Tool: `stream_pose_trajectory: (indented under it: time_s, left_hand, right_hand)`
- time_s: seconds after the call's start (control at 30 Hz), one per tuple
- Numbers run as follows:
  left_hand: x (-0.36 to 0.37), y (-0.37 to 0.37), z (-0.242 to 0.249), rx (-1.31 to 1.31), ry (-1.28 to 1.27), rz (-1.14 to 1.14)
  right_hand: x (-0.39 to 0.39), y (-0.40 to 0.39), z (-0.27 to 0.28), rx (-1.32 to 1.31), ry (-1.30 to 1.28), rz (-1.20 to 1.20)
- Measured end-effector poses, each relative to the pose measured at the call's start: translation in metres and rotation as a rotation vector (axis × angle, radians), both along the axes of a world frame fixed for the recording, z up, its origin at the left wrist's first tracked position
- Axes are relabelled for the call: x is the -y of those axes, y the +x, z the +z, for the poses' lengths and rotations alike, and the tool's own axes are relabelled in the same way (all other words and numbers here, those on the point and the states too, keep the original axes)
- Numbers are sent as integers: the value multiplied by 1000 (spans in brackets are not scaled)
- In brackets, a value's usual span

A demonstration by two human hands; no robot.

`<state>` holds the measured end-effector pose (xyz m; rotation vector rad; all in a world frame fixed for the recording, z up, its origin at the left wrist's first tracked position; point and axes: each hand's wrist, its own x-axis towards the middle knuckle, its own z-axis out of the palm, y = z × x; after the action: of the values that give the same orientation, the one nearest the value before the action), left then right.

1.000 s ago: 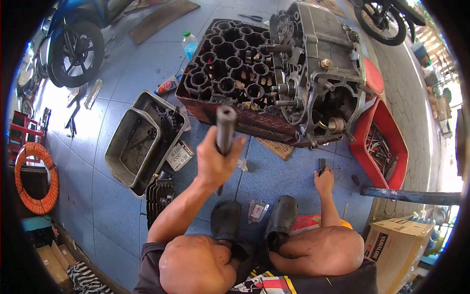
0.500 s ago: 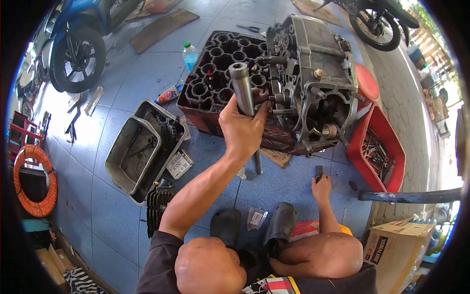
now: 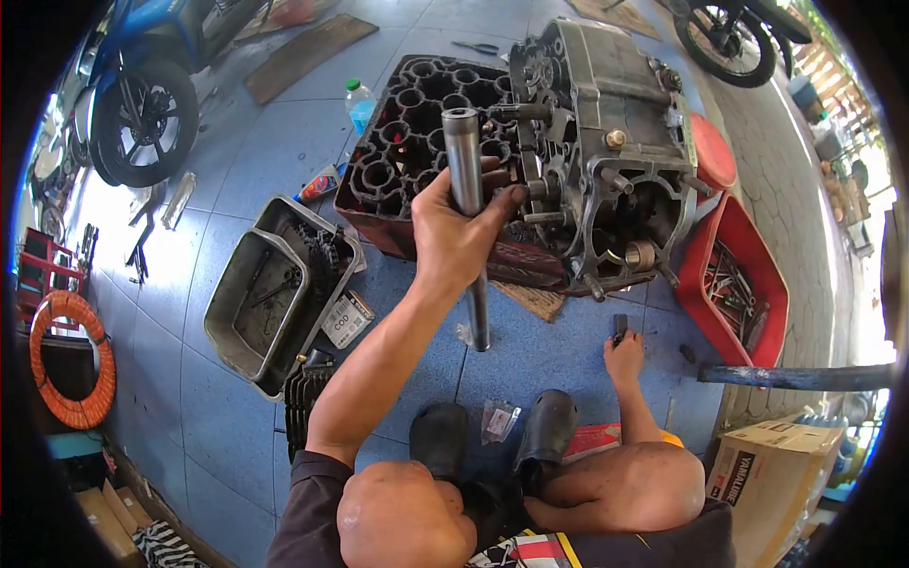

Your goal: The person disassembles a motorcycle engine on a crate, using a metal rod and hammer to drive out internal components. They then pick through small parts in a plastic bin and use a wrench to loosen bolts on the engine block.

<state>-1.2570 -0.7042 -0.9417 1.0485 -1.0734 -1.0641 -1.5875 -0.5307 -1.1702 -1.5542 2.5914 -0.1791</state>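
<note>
My left hand [image 3: 450,232] is wrapped around a long steel tube [image 3: 464,166], with a thicker, hollow upper end. The tube stands nearly upright in front of the crate, and its darker lower end [image 3: 481,327] hangs near the floor. My left fingertips are close to the shafts on the side of a motorcycle engine block [image 3: 620,104]. The engine rests on a grimy red bottle crate [image 3: 379,213]. Down on the floor at right, my right hand [image 3: 624,360] has its fingers closed at a small dark block [image 3: 620,324]; their grip is partly hidden.
Grey bins [image 3: 216,317] with a chain and small parts stand left of the crate. A red tub [image 3: 781,308] of tools is at right, near a dark bar [image 3: 795,377]. A finned cylinder [image 3: 301,402] and a Yamalube carton [image 3: 781,473] flank my legs. Motorcycles stand behind.
The tube has turned more upright, its lower end swinging left. My left hand has shifted slightly left with it. My right hand stays at the dark block; the view has moved a little.
</note>
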Motion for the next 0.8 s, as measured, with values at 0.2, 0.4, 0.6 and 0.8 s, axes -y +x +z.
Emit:
stream_pose_trajectory:
  time_s: [0.2,0.4,0.6,0.8]
  left_hand:
    - [-6,30,14,-125,-25,185]
    - [11,149,68,-605,-197,593]
    - [29,162,55,-711,-182,690]
    - [37,140,50,-836,-94,656]
  right_hand:
    - [1,2,6,21,16,-13]
    - [1,-6,21,94,85,41]
    - [16,-9,29,156,246,-17]
    - [10,-10,24,163,204,-49]
